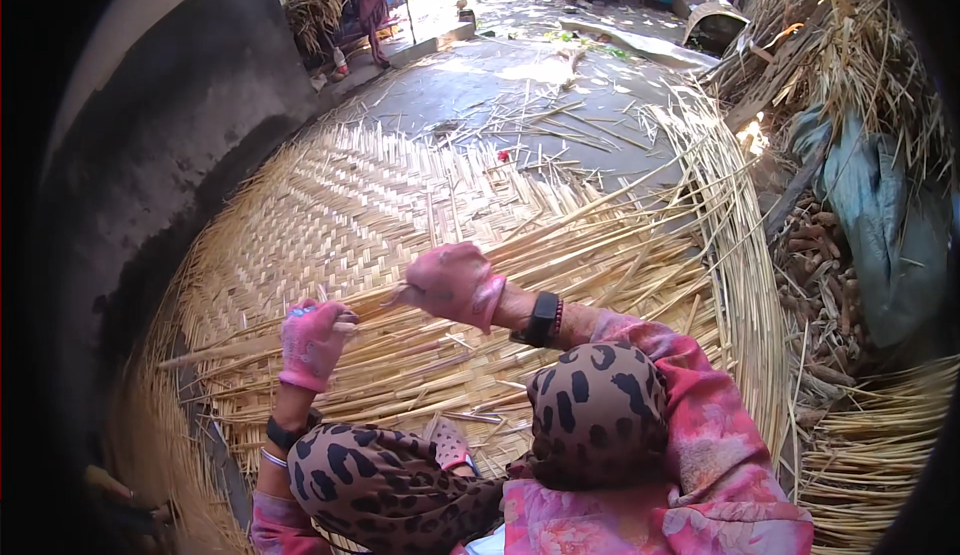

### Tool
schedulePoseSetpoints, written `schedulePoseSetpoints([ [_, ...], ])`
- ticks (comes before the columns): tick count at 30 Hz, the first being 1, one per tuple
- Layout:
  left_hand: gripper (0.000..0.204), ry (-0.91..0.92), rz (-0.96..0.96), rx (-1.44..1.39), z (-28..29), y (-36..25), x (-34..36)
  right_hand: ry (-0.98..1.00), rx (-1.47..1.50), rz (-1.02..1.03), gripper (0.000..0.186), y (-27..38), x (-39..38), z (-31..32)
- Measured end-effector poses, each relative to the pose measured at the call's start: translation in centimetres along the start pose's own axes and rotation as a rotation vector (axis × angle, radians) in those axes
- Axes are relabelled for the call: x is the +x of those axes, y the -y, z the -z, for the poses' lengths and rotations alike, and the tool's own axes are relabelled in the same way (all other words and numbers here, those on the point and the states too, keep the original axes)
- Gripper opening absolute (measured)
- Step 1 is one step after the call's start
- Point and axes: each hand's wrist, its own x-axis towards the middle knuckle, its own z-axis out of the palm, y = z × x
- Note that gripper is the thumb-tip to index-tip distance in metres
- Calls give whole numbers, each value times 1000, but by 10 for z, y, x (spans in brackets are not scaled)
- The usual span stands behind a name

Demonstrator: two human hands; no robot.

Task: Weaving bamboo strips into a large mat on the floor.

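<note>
Over loose straws (pixel 610 261) on woven mat (pixel 330 217): left grip (pixel 314 343) and right grip (pixel 450 283), both curled; cannot tell whether closed on a straw.

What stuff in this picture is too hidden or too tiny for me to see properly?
All in the head view:
- Anything inside the left hand: its own closed grip hides it.
- What the right hand may be pinching: the back of the hand hides it.
- Part of the woven mat: the leopard-print cloth blocks it.
- The red speck: too small to name.
- Ends of the lower-right stalks: cut off by the dark rim.
</note>
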Motion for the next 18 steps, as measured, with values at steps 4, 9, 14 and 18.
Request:
schedulePoseSetpoints([
  [4,7,49,258,179,14,47,-5,226,-44,-308,41,-46,-15,22],
  [9,19,13,274,-304,-7,-5,13,125,-56,-221,41,-32,-15,-2],
  [14,50,-108,198,-394,-36,-25,10,17,-54,-51,32,-31,-8,-14],
  [18,32,-155,368,-739,-18,1,1,-232,214,-132,44,-69,-23,-7],
])
